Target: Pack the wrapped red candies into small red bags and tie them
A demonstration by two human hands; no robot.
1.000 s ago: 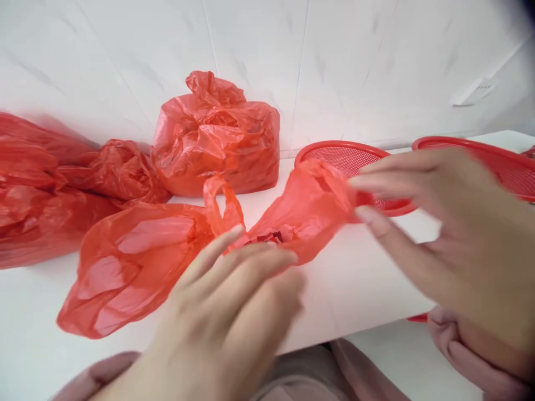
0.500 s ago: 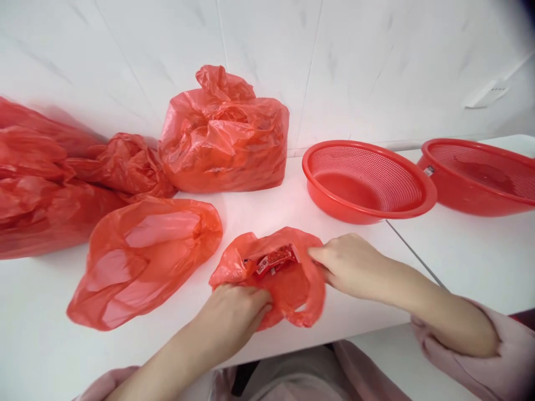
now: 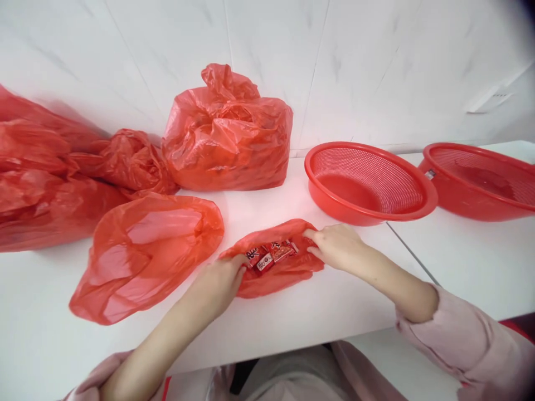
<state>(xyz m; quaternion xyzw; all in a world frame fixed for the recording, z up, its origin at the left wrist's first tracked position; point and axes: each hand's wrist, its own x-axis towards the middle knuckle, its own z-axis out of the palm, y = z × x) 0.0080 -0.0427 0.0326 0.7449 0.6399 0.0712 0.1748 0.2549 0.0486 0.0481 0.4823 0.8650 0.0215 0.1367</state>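
A red plastic bag (image 3: 276, 285) lies low on the white table with its mouth spread. Inside it sit a few small red snack packets (image 3: 267, 257) with white lettering. My left hand (image 3: 223, 281) is closed on the bag's left edge, thumb at the rim beside the packets. At the opposite end, my right hand (image 3: 336, 245) pinches the right edge. Left of this bag, apart from my hands, rests another red plastic bag (image 3: 146, 245) with its mouth wide.
A full red bag (image 3: 229, 147) stands against the white wall, and more bulky red bags (image 3: 45, 189) are at the left. A red mesh basket (image 3: 368, 209) and a second red basket (image 3: 472, 200) stand at the right. A seam crosses the table (image 3: 472, 267).
Both hands have moved up along the bag's rim, the left one also leftward. The mouth is now stretched flatter and the packets inside show more plainly.
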